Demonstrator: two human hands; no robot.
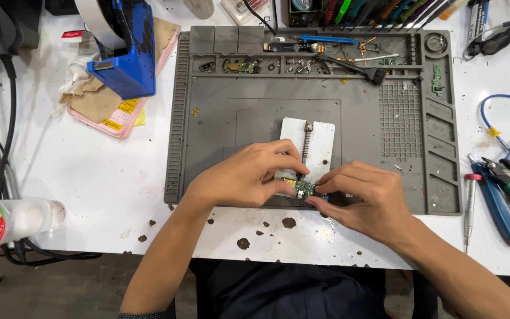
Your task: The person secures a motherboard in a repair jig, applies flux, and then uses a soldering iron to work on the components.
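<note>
Pinched between the fingertips of both hands, a small green circuit board (305, 189) is held at the lower centre of the frame, just over the near edge of a grey silicone work mat (208, 118). The left hand (249, 177) is closed on the board from the left side, thumb and forefinger bearing on its edge; the right hand (361, 198) is closed on it from the right, fingers curled inward. A white metal board holder (320, 139) with a central spring rod lies directly behind the hands, touching or nearly touching the board; which of the two cannot be told. Loose screws and small parts are seen in the mat's upper trays (326, 59). Blue-handled pliers (497, 201) and a screwdriver (470, 207) lie at the right edge, a blue tape dispenser (128, 50) at upper left, a plastic bottle (13, 218) at lower left. Risk is judged as follows: the board may be flexed or a component cracked if fingertip pressure is uneven; it may slip off the mat's edge onto the chipped table (101, 177); static or skin oils may be passed to bare contacts.
</note>
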